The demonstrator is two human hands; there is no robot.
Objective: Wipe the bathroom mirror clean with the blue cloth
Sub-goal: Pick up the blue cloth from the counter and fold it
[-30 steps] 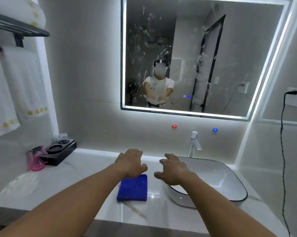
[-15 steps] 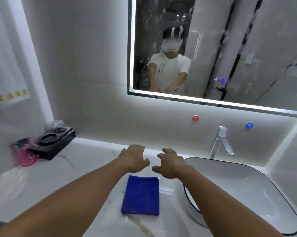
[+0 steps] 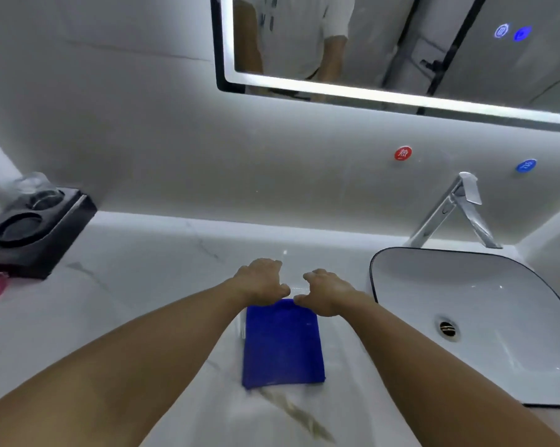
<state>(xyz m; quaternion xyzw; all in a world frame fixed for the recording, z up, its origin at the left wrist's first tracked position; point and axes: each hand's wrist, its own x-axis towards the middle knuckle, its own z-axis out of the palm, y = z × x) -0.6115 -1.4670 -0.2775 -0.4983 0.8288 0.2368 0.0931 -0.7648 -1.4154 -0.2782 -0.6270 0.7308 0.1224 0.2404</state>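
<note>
The blue cloth (image 3: 282, 343) lies folded flat on the tabletop (image 3: 143, 285) beside the sink (image 3: 465, 295). Left hand (image 3: 259, 282) and right hand (image 3: 325, 291) hover at its far edge, grip loose, apparently empty. Expect soft, light, limp fabric; pinch the far edge.

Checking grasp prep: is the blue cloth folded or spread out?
Folded: the blue cloth lies flat as a neat, thick-edged rectangle on the marble countertop.

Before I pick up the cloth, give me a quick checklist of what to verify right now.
1. Blue cloth folded flat on the counter: ok.
2. Left hand empty: ok.
3. Right hand empty: ok.
4. Blue cloth gripped: not ok, hands only at its far edge.
5. Blue cloth apart from the sink: ok.
6. Mirror smears located: cannot tell, only its lower strip shows.
</note>
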